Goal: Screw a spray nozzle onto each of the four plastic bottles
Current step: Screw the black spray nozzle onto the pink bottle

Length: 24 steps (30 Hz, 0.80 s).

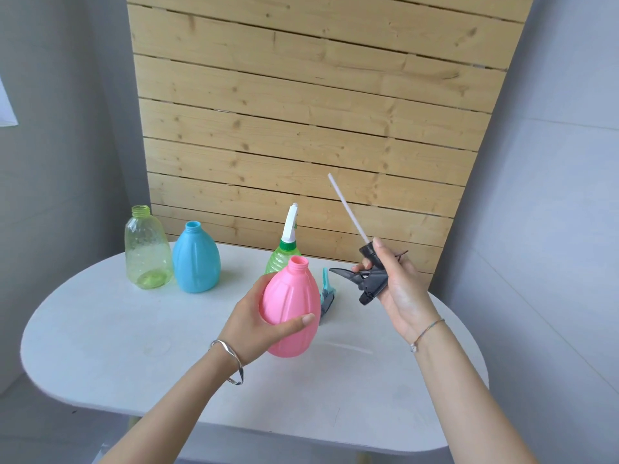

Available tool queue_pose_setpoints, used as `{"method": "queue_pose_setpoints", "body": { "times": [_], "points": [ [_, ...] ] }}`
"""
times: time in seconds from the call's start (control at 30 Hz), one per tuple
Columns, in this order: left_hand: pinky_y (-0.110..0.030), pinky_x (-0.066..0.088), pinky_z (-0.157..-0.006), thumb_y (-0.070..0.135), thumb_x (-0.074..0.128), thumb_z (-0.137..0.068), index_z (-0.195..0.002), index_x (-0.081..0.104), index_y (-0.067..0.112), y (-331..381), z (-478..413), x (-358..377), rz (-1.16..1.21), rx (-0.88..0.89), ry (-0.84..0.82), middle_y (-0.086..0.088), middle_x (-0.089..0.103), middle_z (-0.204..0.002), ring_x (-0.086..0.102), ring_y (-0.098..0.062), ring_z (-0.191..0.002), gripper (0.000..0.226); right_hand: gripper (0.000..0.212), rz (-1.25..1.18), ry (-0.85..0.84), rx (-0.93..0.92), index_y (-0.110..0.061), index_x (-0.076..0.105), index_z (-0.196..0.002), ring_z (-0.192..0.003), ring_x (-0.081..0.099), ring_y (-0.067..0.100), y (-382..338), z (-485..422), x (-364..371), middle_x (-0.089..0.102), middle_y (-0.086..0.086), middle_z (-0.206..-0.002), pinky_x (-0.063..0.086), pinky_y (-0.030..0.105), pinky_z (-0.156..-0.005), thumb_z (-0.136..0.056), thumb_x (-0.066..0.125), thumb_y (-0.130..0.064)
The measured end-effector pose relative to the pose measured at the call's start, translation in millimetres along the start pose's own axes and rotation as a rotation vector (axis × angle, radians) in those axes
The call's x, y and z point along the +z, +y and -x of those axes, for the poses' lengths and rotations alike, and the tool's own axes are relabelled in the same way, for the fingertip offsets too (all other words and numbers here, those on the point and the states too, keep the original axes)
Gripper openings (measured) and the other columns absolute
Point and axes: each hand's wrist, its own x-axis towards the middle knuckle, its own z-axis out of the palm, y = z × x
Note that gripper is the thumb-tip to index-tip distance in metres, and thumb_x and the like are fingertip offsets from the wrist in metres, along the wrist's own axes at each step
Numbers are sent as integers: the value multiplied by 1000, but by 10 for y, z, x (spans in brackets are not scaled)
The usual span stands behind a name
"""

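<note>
My left hand [264,316] has its grip wrapped round the pink bottle [290,306], thumb across the front and fingers behind; the bottle leans a little to the left, its base low over the white bench [100,329], and I cannot tell whether it touches; its neck is open, no nozzle on it. My right hand [395,283] is raised to the right of the bottle, apart from it, its grip clasped on the black spray nozzle [368,277]; the trigger points left toward the bottle, and the white dip tube [348,207] slants up and to the left above my fingers. Behind the pink bottle stands a green bottle [279,261] already wearing a white nozzle [290,222]; just to the right of the pink one a teal nozzle [326,293] lies on the bench, partly hidden. Further left, side by side, stand a blue bottle [196,259] and a clear yellow-green bottle [146,247], both with bare necks; a wooden slat panel [301,112] rises behind the bench.
</note>
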Motion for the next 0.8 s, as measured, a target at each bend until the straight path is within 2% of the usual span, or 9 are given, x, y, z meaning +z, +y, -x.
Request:
{"method": "queue_pose_setpoints", "body": {
  "times": [0.07, 0.1, 0.17, 0.2, 0.3, 0.43, 0.53, 0.7, 0.8],
  "points": [
    [-13, 49, -67, 74, 74, -44, -117, 46, 46, 3, -7, -36, 6, 0, 11, 21, 62, -106, 59, 8, -94, 83, 20, 57, -19, -53, -9, 48, -96, -74, 63, 22, -8, 0, 10, 59, -1, -64, 49, 34, -72, -89, 61, -23],
    [-14, 49, -68, 72, 74, -44, -116, 47, 46, 4, -11, -58, 8, 0, 22, 21, 63, -106, 58, 9, -94, 82, 17, 113, -23, -105, -10, 52, -91, -74, 63, 19, -26, 8, 18, 63, -5, -62, 49, 29, -65, -88, 62, -23],
    [-16, 49, -71, 69, 75, -45, -115, 48, 45, 3, -16, -111, 8, -3, 51, 22, 63, -104, 58, 10, -92, 79, 10, 185, -14, -217, -18, 60, -84, -64, 61, 9, -60, 22, 33, 65, -7, -61, 43, 17, -50, -85, 66, -25],
    [-18, 50, -72, 68, 76, -46, -114, 48, 46, 3, -16, -142, 8, -5, 63, 23, 62, -103, 58, 10, -92, 77, 7, 178, 3, -253, -21, 64, -82, -60, 59, 5, -75, 28, 38, 65, -7, -63, 42, 12, -51, -81, 70, -24],
    [-17, 50, -73, 64, 77, -47, -113, 46, 50, 10, -14, -226, -3, 3, 70, 26, 60, -105, 57, 10, -94, 74, 5, 115, 40, -251, -23, 70, -75, -66, 57, 9, -111, 25, 27, 63, -6, -64, 45, 20, -70, -75, 75, -24],
    [-17, 47, -74, 63, 76, -46, -118, 47, 41, -34, -12, -362, -27, -10, 106, 17, 61, -108, 59, 0, -99, 81, 9, 194, -5, -224, -23, 69, -69, -59, 57, 7, -149, 23, 9, 61, -8, -57, 50, 17, -62, -75, 75, -27],
    [-16, 46, -69, 64, 74, -44, -118, 47, 39, -67, -19, -456, -50, -33, 153, 15, 61, -106, 58, -1, -96, 83, 10, 287, -50, -211, -21, 69, -67, -56, 56, 9, -161, 31, 6, 60, -7, -55, 51, 18, -59, -74, 75, -24],
    [-15, 44, -67, 51, 84, -51, -116, 46, 40, -99, -28, -523, -96, -38, 173, 15, 59, -105, 58, -4, -94, 76, 8, 392, -89, -176, -19, 71, -69, -58, 53, 13, -125, 49, 32, 58, -2, -55, 49, 30, -69, -74, 76, -22],
    [-17, 44, -70, 43, 86, -54, -116, 46, 40, -114, -14, -500, -145, -24, 166, 14, 59, -105, 58, -11, -95, 74, 6, 471, -125, -197, -19, 72, -72, -54, 53, 9, -148, 61, 27, 59, -7, -53, 49, 21, -65, -75, 76, -22]
  ]
}}
